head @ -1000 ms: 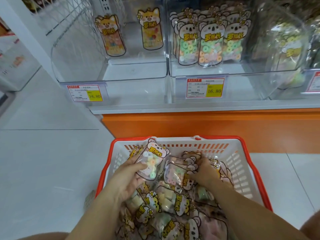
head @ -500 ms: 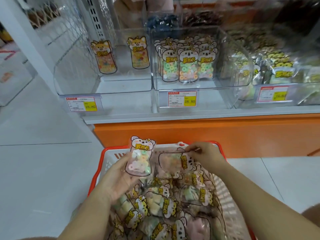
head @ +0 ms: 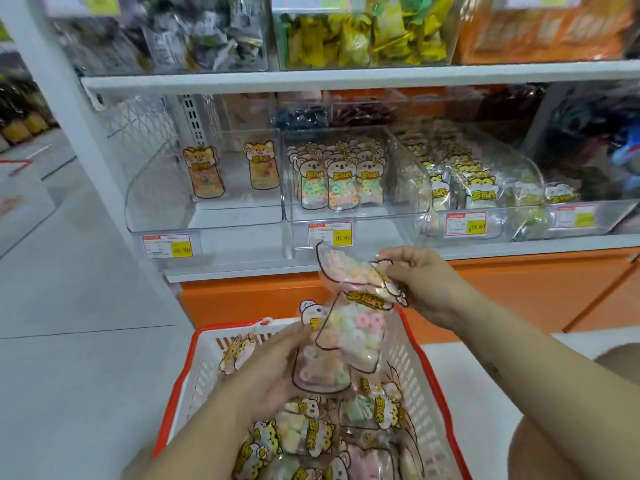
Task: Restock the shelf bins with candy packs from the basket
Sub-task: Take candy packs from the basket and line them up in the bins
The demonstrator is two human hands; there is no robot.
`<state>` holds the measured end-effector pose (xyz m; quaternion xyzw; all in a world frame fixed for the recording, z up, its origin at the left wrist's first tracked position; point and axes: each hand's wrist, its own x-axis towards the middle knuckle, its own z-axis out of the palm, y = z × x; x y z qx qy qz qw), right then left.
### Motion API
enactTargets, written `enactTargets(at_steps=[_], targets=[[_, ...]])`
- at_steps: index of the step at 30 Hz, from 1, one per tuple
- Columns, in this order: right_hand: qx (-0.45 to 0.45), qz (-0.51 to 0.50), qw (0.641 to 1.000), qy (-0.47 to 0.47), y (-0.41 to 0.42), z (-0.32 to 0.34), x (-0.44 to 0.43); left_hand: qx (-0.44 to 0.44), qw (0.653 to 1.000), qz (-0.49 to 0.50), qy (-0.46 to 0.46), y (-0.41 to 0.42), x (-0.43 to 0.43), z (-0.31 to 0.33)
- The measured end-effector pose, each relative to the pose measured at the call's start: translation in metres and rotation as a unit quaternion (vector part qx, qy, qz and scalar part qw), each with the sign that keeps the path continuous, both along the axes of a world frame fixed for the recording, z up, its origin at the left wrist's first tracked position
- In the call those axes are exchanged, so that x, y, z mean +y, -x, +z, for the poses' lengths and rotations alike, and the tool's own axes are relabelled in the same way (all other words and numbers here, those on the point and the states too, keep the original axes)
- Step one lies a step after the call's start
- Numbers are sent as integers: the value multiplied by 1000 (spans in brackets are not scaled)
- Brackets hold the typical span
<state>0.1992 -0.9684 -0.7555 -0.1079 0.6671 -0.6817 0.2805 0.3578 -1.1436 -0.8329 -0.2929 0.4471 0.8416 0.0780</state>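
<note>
Above the red-rimmed basket (head: 177, 382), on its left side, a koala pack (head: 313, 372) is gripped upright by the left hand (head: 270, 372). The fingers are curled round its lower half and the printed head is uppermost. Immediately to the right, a second ring-candy pack (head: 346, 271) is pinched at its printed head end between the thumb and fingers of the right hand (head: 426, 285). Its long axis is slanted, with the rounded bottom directed up and left toward the shelf. A further pack (head: 349, 337) is overlapped between the two; which hand carries it cannot be told. The middle bin (head: 381, 233), already stocked with upright koala packs, is located directly beyond and above the right hand's pack, so the right hand is judged the nearer. The pack is expected to need turning head-up before insertion.
</note>
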Motion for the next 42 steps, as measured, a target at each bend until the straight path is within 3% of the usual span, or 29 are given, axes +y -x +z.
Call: enactTargets(at_steps=[2, 5, 10, 13, 17, 21, 26, 30, 32, 35, 39, 42], targets=[[4, -23, 1000, -15, 0, -9, -2, 7, 998, -43, -39, -3, 13, 12], [12, -34, 999, -39, -2, -24, -8, 40, 995, -82, -28, -9, 21, 21], [37, -65, 996, -50, -5, -32, -9, 27, 998, -25, 51, -6, 17, 3], [122, -126, 984, -29, 5, -11, 5, 25, 996, -18, 82, -6, 15, -4], [217, 5, 975, -35, 1, 25, 21, 39, 995, -24, 87, -6, 12, -3], [262, 175, 937, -152, -21, 18, 9, 55, 993, -66, 78, -8, 13, 11], [270, 186, 930, -168, -19, 14, 2, 64, 995, -71, -11, -17, 14, 16], [283, 220, 914, -193, -15, 23, 6, 68, 997, -43, -1, -15, 6, 23], [304, 194, 915, -183, -10, 35, 5, 79, 996, -37, 17, -11, 0, 34], [347, 49, 930, -108, 16, 61, 3, 115, 990, 1, 78, 3, -17, 64], [400, -178, 899, -18, 60, 88, 0, 127, 982, 62, 124, 38, -44, 107], [413, -235, 879, -20, 89, 84, -13, 121, 978, 114, 125, 65, -55, 128]])
